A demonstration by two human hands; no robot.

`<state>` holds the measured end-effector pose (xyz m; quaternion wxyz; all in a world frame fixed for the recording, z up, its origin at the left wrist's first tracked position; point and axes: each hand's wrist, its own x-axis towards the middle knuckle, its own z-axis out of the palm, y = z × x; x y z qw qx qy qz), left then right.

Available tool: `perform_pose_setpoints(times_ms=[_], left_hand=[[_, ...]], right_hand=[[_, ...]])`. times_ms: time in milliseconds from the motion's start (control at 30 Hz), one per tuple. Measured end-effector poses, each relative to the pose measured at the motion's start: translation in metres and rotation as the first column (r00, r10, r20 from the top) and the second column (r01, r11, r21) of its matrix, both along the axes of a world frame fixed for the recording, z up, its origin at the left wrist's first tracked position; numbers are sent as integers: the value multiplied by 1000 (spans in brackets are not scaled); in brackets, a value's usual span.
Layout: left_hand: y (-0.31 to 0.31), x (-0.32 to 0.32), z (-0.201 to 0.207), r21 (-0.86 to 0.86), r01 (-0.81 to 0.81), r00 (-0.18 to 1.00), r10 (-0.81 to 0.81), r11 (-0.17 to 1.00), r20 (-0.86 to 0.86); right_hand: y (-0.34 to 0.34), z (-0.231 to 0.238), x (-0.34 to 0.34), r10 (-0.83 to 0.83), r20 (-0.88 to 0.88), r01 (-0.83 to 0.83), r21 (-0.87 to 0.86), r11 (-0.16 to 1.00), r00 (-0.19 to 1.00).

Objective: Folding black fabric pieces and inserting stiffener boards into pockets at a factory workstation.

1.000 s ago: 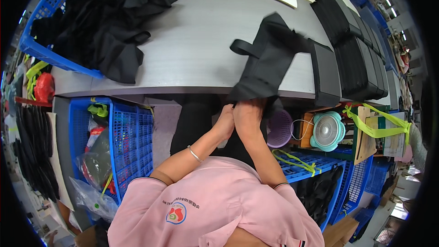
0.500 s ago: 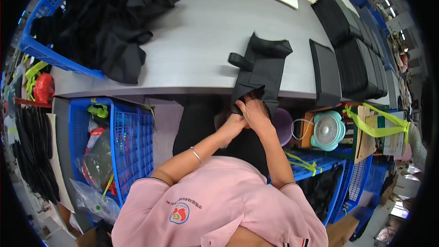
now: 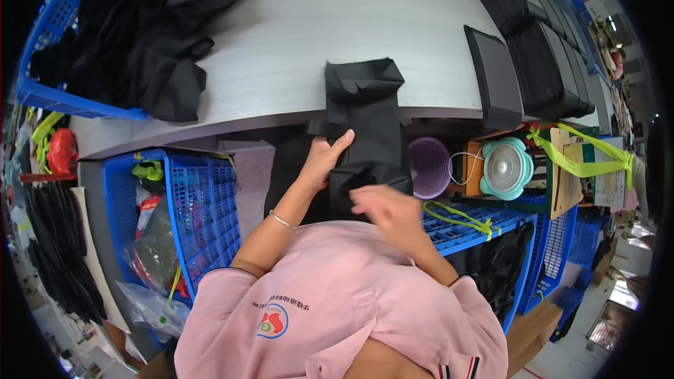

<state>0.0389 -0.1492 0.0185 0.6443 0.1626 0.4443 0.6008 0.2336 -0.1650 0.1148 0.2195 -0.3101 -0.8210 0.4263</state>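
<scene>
A long black fabric pouch (image 3: pixel 372 123) hangs over the front edge of the table, its far end lying on the grey top. My left hand (image 3: pixel 326 160) grips the pouch's left side, thumb on top, with the fingers hidden beneath. Just beyond that thumb, a short black strap (image 3: pixel 319 128) sticks out to the left. At the pouch's near end is a dark, creased opening (image 3: pixel 357 179). My right hand (image 3: pixel 392 216) is beside that near end, blurred by motion, so its fingers cannot be read clearly.
A heap of black fabric pieces (image 3: pixel 151 35) spills from a blue crate (image 3: pixel 77 95) at far left. Stacked black folded pieces (image 3: pixel 537 63) stand at the right. Below the table are a purple basket (image 3: pixel 430 168), a small turquoise fan (image 3: pixel 507 168) and a blue crate of plastic bags (image 3: pixel 203 203).
The pouch has shifted left and nearer to me, and lies straighter. Both hands were together at its near end; now my left holds its side and my right has drawn back toward me.
</scene>
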Motion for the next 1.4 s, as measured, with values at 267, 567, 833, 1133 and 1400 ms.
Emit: perform_pose_setpoints(times_ms=[267,567,833,1133,1400], left_hand=[[-18,9,26,42,79,993,-75,996,-91],[-9,9,-14,120,129,990,-135,984,42],[-9,-9,5,49,61,972,-70,997,226],[-1,-1,24,-52,137,867,-94,989,489],[-12,10,-27,-25,-84,970,76,996,-232]], right_hand=[[67,-38,40,-519,-10,502,-245,830,854],[42,-41,3,-645,-259,-60,-948,314,719],[63,-51,28,-530,-70,336,-701,629,845],[65,-52,4,-672,-184,219,-856,468,717],[59,-68,4,-501,-42,405,-534,742,864]])
